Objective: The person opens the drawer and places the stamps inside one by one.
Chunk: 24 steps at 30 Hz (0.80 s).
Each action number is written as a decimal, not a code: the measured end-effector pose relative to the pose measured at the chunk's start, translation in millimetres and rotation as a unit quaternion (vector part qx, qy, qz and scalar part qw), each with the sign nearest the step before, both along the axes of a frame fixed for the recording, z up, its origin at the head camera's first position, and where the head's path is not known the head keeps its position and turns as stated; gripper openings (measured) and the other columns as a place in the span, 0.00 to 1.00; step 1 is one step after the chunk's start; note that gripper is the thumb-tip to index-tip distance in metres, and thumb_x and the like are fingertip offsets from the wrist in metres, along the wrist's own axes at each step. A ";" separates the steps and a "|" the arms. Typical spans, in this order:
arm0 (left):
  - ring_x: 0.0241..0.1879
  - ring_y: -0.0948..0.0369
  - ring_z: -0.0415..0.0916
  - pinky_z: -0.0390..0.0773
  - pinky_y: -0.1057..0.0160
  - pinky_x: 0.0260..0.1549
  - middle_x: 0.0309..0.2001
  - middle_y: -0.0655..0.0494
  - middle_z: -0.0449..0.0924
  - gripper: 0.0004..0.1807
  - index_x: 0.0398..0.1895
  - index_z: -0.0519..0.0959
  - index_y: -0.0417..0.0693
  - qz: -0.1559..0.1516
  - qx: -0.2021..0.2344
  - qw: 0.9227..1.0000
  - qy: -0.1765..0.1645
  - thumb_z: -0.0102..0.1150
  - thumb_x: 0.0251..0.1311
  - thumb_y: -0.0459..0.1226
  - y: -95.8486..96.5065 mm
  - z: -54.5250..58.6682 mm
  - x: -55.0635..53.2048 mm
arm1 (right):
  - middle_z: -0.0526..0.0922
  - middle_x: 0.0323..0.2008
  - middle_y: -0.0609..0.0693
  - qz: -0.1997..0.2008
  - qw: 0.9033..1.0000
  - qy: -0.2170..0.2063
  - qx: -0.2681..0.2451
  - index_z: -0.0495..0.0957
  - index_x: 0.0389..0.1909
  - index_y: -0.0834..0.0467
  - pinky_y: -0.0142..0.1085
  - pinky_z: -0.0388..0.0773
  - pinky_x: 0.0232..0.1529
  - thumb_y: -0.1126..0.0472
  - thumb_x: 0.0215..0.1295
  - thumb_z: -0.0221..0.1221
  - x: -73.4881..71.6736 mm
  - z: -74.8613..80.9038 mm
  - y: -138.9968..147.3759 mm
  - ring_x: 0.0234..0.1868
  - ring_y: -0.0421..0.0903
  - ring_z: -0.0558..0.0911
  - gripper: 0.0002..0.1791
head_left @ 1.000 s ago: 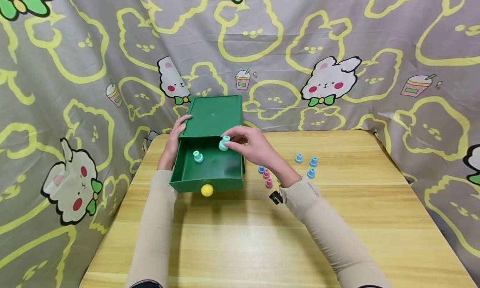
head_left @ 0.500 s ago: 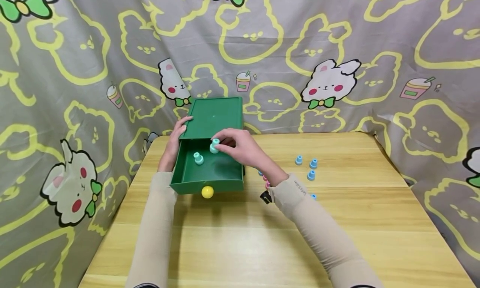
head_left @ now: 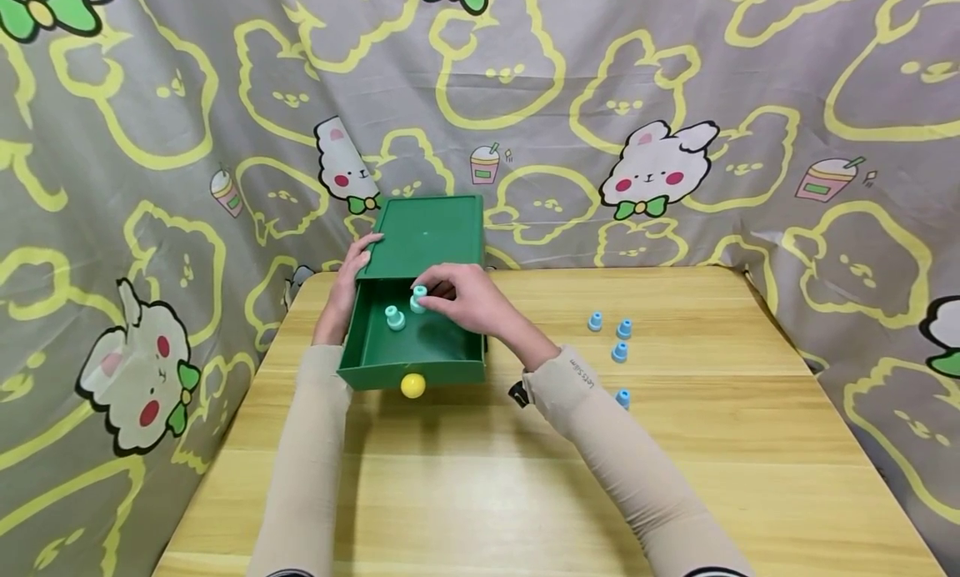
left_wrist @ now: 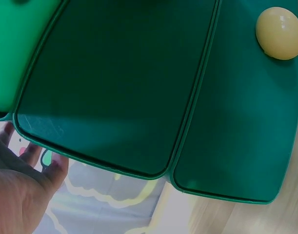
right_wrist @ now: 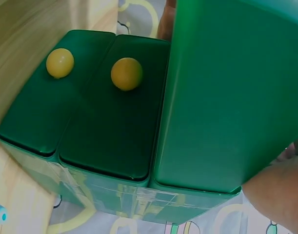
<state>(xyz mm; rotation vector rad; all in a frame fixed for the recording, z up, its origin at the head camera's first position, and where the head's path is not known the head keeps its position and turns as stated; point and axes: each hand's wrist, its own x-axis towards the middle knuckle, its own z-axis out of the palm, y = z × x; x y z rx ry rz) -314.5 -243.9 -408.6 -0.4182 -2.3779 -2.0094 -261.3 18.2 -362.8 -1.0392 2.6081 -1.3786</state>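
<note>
A green drawer cabinet (head_left: 431, 235) stands at the back of the table, its top drawer (head_left: 442, 370) pulled out by a yellow knob's side. My right hand (head_left: 468, 298) pinches a mint-green stepped peg (head_left: 418, 300) inside or just over the drawer; whether its base touches the floor cannot be told. Just left of it, a second mint peg (head_left: 394, 318) stands in the drawer. My left hand (head_left: 347, 281) rests along the cabinet's left side with fingers extended. In the left wrist view that hand (left_wrist: 17, 190) touches the cabinet's edge; in the right wrist view only part of my right hand (right_wrist: 278, 195) shows.
Several blue pegs (head_left: 620, 352) stand on the wooden table (head_left: 675, 460), right of the cabinet. Lower drawers carry yellow knobs (right_wrist: 127, 74). A patterned cloth (head_left: 540, 77) hangs close behind and beside the table.
My right hand has moved left and slightly down with the pinched peg, closer to the other one. Its forearm now covers the pink pegs. The left hand stays at the cabinet's side.
</note>
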 end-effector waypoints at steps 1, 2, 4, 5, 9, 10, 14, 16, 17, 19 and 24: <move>0.76 0.42 0.47 0.47 0.32 0.73 0.83 0.50 0.42 0.28 0.79 0.61 0.55 -0.001 -0.002 1.000 -0.002 0.32 0.81 0.46 0.8 2.7 2.6 | 0.87 0.47 0.49 -0.002 1.000 0.001 0.005 0.86 0.53 0.57 0.35 0.82 0.51 0.58 0.72 0.65 0.0 0.0 -0.2 0.44 0.43 0.86 0.13; 0.76 0.41 0.47 0.47 0.32 0.73 0.83 0.50 0.42 0.27 0.79 0.61 0.55 -0.002 -0.005 1.000 -0.004 0.33 0.81 0.46 1.6 5.3 5.0 | 0.87 0.47 0.49 -0.004 1.000 0.002 0.011 0.86 0.53 0.57 0.35 0.82 0.51 0.57 0.71 0.65 0.1 0.1 -0.4 0.44 0.42 0.86 0.13; 0.76 0.41 0.47 0.47 0.31 0.73 0.83 0.50 0.42 0.27 0.79 0.61 0.56 -0.001 -0.008 1.000 -0.005 0.33 0.81 0.46 2.7 8.3 7.8 | 0.87 0.47 0.49 -0.007 1.000 0.006 0.020 0.86 0.53 0.57 0.35 0.82 0.51 0.57 0.71 0.66 0.2 0.3 -0.9 0.45 0.43 0.86 0.13; 0.76 0.41 0.47 0.47 0.31 0.73 0.83 0.51 0.42 0.27 0.79 0.61 0.56 0.000 -0.011 1.000 -0.006 0.33 0.81 0.46 2.8 8.8 8.3 | 0.87 0.47 0.49 -0.008 1.000 0.008 0.025 0.86 0.53 0.56 0.35 0.82 0.52 0.57 0.71 0.66 0.0 0.1 -1.4 0.45 0.42 0.86 0.13; 0.76 0.40 0.46 0.46 0.30 0.73 0.83 0.50 0.42 0.28 0.80 0.60 0.57 0.001 -0.017 1.000 -0.007 0.32 0.80 0.47 3.4 10.2 10.2 | 0.88 0.47 0.49 -0.015 0.999 0.017 0.043 0.87 0.53 0.55 0.35 0.82 0.51 0.56 0.71 0.66 -0.1 -0.6 -3.1 0.45 0.42 0.86 0.13; 0.76 0.40 0.46 0.46 0.30 0.73 0.83 0.50 0.41 0.28 0.80 0.60 0.57 0.002 -0.019 1.000 -0.008 0.32 0.80 0.47 3.0 9.4 9.9 | 0.88 0.47 0.49 -0.017 0.999 0.019 0.047 0.87 0.52 0.55 0.35 0.82 0.51 0.56 0.71 0.66 -0.1 -0.9 -3.7 0.44 0.42 0.86 0.13; 0.76 0.41 0.47 0.46 0.30 0.73 0.83 0.51 0.42 0.28 0.80 0.60 0.57 0.003 -0.019 1.000 -0.008 0.32 0.80 0.47 0.2 3.0 4.8 | 0.88 0.47 0.48 -0.025 0.997 0.026 0.067 0.87 0.52 0.54 0.35 0.82 0.51 0.56 0.71 0.66 -0.3 -2.0 -6.1 0.44 0.42 0.86 0.13; 0.76 0.41 0.47 0.45 0.31 0.73 0.83 0.52 0.43 0.28 0.80 0.60 0.58 0.004 -0.017 1.000 -0.005 0.32 0.81 0.47 -1.8 -2.6 -0.5 | 0.88 0.47 0.48 -0.028 0.996 0.031 0.079 0.87 0.52 0.54 0.35 0.82 0.51 0.55 0.71 0.66 -0.3 -2.3 -7.3 0.45 0.42 0.86 0.13; 0.76 0.41 0.47 0.45 0.31 0.73 0.83 0.53 0.43 0.28 0.80 0.60 0.59 0.004 -0.016 1.000 -0.002 0.32 0.81 0.47 -2.8 -5.5 -3.3 | 0.88 0.47 0.48 -0.030 0.995 0.033 0.085 0.87 0.52 0.54 0.35 0.82 0.51 0.55 0.71 0.66 -0.3 -2.4 -7.9 0.45 0.42 0.86 0.13; 0.76 0.42 0.47 0.46 0.31 0.73 0.83 0.54 0.43 0.28 0.80 0.60 0.60 0.005 -0.014 1.000 0.001 0.31 0.81 0.49 -4.6 -11.0 -8.1 | 0.88 0.48 0.48 -0.032 0.994 0.038 0.097 0.87 0.52 0.53 0.36 0.82 0.52 0.55 0.71 0.66 0.1 -2.2 -8.9 0.45 0.42 0.86 0.13; 0.76 0.44 0.48 0.46 0.31 0.72 0.83 0.58 0.44 0.28 0.80 0.60 0.65 0.008 -0.016 1.000 0.007 0.32 0.81 0.53 -5.8 -17.4 -10.5 | 0.89 0.47 0.48 -0.035 0.991 0.046 0.122 0.88 0.52 0.53 0.37 0.81 0.52 0.55 0.71 0.66 1.5 -2.2 -10.7 0.46 0.42 0.87 0.13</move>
